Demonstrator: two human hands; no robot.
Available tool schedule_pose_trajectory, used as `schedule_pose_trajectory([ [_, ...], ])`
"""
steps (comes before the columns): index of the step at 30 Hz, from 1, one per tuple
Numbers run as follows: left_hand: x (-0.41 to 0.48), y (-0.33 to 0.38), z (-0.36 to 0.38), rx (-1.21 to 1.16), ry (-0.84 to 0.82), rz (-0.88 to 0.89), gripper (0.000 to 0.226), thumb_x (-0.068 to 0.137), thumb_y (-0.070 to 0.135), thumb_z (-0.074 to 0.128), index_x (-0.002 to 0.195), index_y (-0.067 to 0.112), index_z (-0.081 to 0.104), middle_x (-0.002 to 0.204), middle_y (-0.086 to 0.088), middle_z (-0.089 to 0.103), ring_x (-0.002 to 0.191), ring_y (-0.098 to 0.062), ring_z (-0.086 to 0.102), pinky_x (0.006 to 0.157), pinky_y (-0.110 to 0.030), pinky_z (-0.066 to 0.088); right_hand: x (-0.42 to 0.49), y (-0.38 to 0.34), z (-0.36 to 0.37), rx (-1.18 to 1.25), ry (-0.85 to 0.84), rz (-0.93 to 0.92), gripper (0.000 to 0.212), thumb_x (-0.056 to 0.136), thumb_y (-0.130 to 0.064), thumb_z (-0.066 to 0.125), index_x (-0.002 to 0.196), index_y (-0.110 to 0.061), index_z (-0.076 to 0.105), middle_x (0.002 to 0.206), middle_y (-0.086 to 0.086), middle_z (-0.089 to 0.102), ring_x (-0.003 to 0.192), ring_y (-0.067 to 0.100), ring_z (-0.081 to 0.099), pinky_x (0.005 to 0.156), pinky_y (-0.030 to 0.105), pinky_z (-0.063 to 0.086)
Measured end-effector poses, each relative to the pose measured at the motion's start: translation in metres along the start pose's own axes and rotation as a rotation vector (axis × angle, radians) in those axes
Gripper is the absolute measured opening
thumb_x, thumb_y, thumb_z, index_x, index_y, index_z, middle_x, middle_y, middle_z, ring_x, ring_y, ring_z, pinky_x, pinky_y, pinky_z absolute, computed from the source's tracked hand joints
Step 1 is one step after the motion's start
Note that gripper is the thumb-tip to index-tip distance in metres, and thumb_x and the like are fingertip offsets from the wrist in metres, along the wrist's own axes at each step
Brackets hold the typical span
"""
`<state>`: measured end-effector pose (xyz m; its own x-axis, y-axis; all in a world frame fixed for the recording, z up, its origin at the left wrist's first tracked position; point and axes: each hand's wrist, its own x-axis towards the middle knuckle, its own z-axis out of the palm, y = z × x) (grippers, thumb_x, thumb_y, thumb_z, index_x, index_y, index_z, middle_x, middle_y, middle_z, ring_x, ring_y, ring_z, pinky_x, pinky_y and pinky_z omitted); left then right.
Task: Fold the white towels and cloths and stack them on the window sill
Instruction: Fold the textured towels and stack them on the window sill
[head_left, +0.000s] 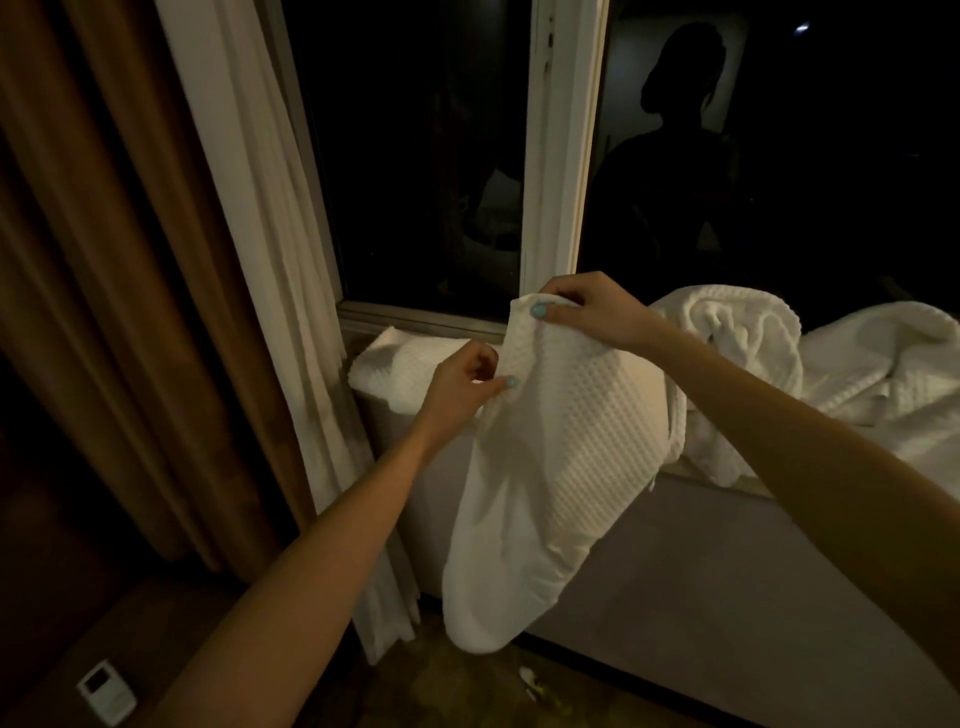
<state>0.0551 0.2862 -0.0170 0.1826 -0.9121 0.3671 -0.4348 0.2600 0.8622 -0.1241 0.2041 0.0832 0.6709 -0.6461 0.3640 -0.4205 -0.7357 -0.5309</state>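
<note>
A loose heap of white towels (857, 364) covers the right end of the window sill (698, 471). A waffle cloth (561, 441) hangs in front of the sill. The right hand (587, 306) pinches its top corner, the left hand (462, 384) its edge just below, and a folded cloth (395, 364) lies on the sill's left end.

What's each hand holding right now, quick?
Left hand: closed, pinching the left edge of the white waffle-weave towel.
Right hand: closed, pinching the same towel's top corner.

White waffle-textured towel (561, 441), brown curtain (104, 260)
</note>
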Motion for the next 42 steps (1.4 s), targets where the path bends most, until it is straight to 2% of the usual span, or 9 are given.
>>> schedule_pose_trajectory([
  [4, -0.004, -0.008, 0.006, 0.009, -0.056, -0.048, 0.014, 0.085, 0.016, 0.072, 0.075, 0.014, 0.063, 0.072, 0.003, 0.066, 0.068, -0.009, 0.063, 0.067, -0.025, 0.052, 0.003, 0.001, -0.008, -0.018, 0.042, 0.034, 0.017, 0.094, -0.028, 0.059, 0.101, -0.015, 0.067, 0.090, -0.006, 0.059, 0.079, 0.002, 0.053, 0.070, 0.009, 0.040],
  [9, -0.008, -0.025, 0.017, 0.047, -0.208, -0.215, 0.041, 0.089, 0.025, 0.067, 0.054, 0.015, 0.048, 0.054, 0.004, 0.047, 0.048, 0.000, 0.042, 0.056, -0.017, 0.036, 0.006, -0.003, -0.022, 0.052, 0.069, 0.038, 0.013, 0.093, -0.027, 0.060, 0.099, -0.018, 0.067, 0.093, -0.003, 0.062, 0.084, 0.004, 0.056, 0.075, 0.015, 0.042],
  [12, -0.015, -0.045, 0.021, -0.008, -0.266, -0.301, 0.026, 0.086, 0.023, 0.070, 0.080, -0.002, 0.067, 0.079, -0.009, 0.063, 0.076, -0.015, 0.057, 0.071, -0.024, 0.043, 0.006, -0.002, -0.030, 0.083, 0.126, 0.039, 0.014, 0.093, -0.026, 0.060, 0.100, -0.017, 0.068, 0.092, -0.005, 0.062, 0.082, 0.000, 0.055, 0.073, 0.008, 0.042],
  [16, -0.028, -0.055, 0.037, -0.058, -0.305, -0.343, 0.031, 0.085, 0.012, 0.070, 0.113, -0.002, 0.065, 0.103, -0.002, 0.064, 0.097, -0.012, 0.060, 0.077, -0.011, 0.049, 0.000, 0.003, -0.033, 0.125, 0.173, 0.058, 0.017, 0.094, -0.029, 0.059, 0.098, -0.015, 0.068, 0.085, -0.012, 0.058, 0.081, 0.000, 0.054, 0.073, 0.010, 0.042],
  [19, -0.030, -0.056, 0.048, -0.051, -0.319, -0.367, 0.014, 0.087, 0.012, 0.068, 0.091, -0.001, 0.067, 0.080, -0.001, 0.066, 0.066, -0.008, 0.059, 0.061, -0.008, 0.046, -0.005, 0.006, -0.035, 0.155, 0.164, 0.093, 0.017, 0.094, -0.032, 0.058, 0.098, -0.018, 0.067, 0.087, -0.012, 0.059, 0.083, 0.001, 0.055, 0.072, 0.008, 0.043],
  [22, -0.028, -0.061, 0.053, -0.040, -0.303, -0.400, 0.028, 0.088, 0.014, 0.069, 0.062, 0.013, 0.056, 0.041, 0.010, 0.054, 0.039, -0.002, 0.049, 0.043, -0.012, 0.038, -0.007, 0.008, -0.042, 0.210, 0.177, 0.109, 0.020, 0.093, -0.031, 0.059, 0.099, -0.015, 0.069, 0.087, -0.009, 0.060, 0.081, 0.001, 0.056, 0.070, 0.008, 0.046],
  [28, -0.026, -0.076, 0.045, -0.082, -0.367, -0.525, 0.016, 0.084, 0.017, 0.072, 0.096, 0.009, 0.063, 0.075, -0.001, 0.068, 0.048, -0.009, 0.065, 0.048, -0.020, 0.051, -0.016, 0.024, -0.049, 0.235, 0.226, 0.163, 0.016, 0.092, -0.030, 0.062, 0.099, -0.019, 0.069, 0.090, -0.004, 0.062, 0.088, 0.011, 0.059, 0.080, 0.025, 0.046],
  [35, -0.042, -0.102, 0.054, -0.111, -0.405, -0.662, 0.020, 0.080, 0.015, 0.076, 0.081, 0.005, 0.059, 0.074, -0.008, 0.068, 0.057, -0.013, 0.069, 0.062, -0.023, 0.059, -0.029, 0.036, -0.042, 0.255, 0.358, 0.278, 0.016, 0.093, -0.032, 0.060, 0.103, -0.020, 0.065, 0.098, 0.000, 0.058, 0.094, 0.015, 0.054, 0.085, 0.029, 0.047],
  [42, -0.056, -0.116, 0.035, 0.078, -0.274, -0.502, 0.033, 0.081, 0.023, 0.076, 0.066, 0.015, 0.048, 0.059, 0.000, 0.049, 0.051, -0.012, 0.048, 0.053, -0.025, 0.045, -0.050, 0.054, -0.039, 0.155, 0.334, 0.306, 0.025, 0.095, -0.027, 0.057, 0.106, -0.007, 0.067, 0.097, 0.005, 0.059, 0.081, 0.009, 0.054, 0.075, 0.021, 0.046],
])
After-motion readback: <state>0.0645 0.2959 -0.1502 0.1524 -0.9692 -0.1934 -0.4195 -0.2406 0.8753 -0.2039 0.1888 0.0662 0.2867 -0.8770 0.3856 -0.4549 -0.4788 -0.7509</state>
